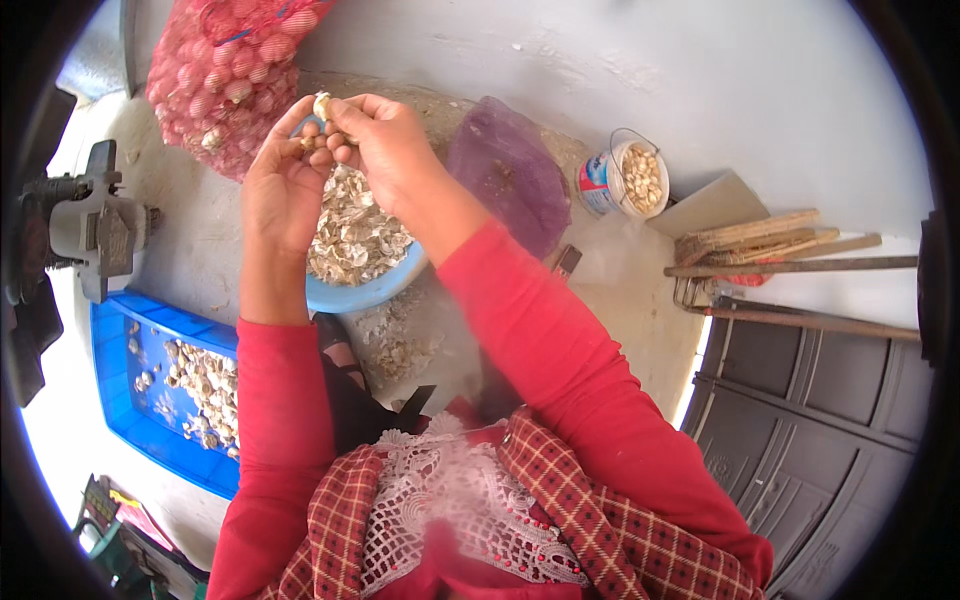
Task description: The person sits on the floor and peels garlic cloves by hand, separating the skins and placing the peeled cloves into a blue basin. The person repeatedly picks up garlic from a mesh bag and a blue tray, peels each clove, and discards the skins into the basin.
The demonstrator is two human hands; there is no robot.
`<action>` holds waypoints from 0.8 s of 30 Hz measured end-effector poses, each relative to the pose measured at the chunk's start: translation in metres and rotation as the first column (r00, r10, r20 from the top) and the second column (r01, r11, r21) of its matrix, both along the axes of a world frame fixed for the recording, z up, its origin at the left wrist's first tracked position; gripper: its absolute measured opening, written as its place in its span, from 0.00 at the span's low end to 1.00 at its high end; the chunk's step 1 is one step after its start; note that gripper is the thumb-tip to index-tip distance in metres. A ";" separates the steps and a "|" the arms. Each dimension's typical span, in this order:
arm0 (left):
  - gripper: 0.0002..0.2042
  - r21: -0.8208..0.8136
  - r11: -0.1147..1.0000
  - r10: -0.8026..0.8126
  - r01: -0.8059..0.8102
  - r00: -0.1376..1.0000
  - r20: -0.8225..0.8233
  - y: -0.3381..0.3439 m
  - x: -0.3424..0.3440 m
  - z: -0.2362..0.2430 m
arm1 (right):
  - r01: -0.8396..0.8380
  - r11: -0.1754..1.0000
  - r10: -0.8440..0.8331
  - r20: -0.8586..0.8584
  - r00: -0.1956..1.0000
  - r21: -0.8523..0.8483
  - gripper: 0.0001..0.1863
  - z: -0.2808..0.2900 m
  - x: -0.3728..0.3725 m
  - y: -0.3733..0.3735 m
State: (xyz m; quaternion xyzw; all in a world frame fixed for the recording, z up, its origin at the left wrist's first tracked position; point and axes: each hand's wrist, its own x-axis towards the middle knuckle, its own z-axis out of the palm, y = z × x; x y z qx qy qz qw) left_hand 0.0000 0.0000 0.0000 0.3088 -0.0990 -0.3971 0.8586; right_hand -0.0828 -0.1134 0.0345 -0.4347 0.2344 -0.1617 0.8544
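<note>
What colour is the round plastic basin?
The round plastic basin is light blue, best seen in the head view.

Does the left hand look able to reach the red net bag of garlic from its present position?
Probably yes: the red net bag is close beside the left hand and nothing visible blocks the way, though this hand is occupied with garlic.

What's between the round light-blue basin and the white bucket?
In the head view, a purple mesh bag lies on the floor between basin and bucket, partly behind the right forearm.
</note>
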 end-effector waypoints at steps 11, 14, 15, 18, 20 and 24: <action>0.12 0.277 0.927 0.221 -0.253 0.965 0.142 -0.011 -0.036 0.016 | 0.055 0.841 -0.102 -0.057 0.993 -0.538 0.07 0.007 -0.024 0.013; 0.11 0.220 0.938 0.255 -0.267 0.964 0.082 -0.002 -0.029 0.013 | 0.077 0.935 -0.096 -0.037 0.995 -0.347 0.10 0.013 -0.024 0.021; 0.11 0.205 0.942 0.266 -0.267 0.964 0.032 0.001 -0.028 0.011 | 0.098 0.966 -0.109 -0.035 0.993 -0.241 0.11 0.015 -0.024 0.023; 0.09 0.194 0.942 0.300 -0.274 0.946 -0.123 0.011 -0.031 0.009 | 0.136 0.990 -0.138 -0.063 0.988 -0.032 0.16 0.021 -0.026 0.030; 0.08 0.204 0.960 0.215 -0.190 0.970 -0.109 0.017 -0.038 0.013 | 0.165 0.986 -0.167 -0.055 0.984 -0.041 0.17 0.021 -0.028 0.033; 0.08 0.264 0.956 0.146 -0.129 0.988 -0.043 0.019 -0.063 0.024 | 0.222 0.958 -0.209 0.084 0.974 -0.184 0.17 0.016 -0.020 0.034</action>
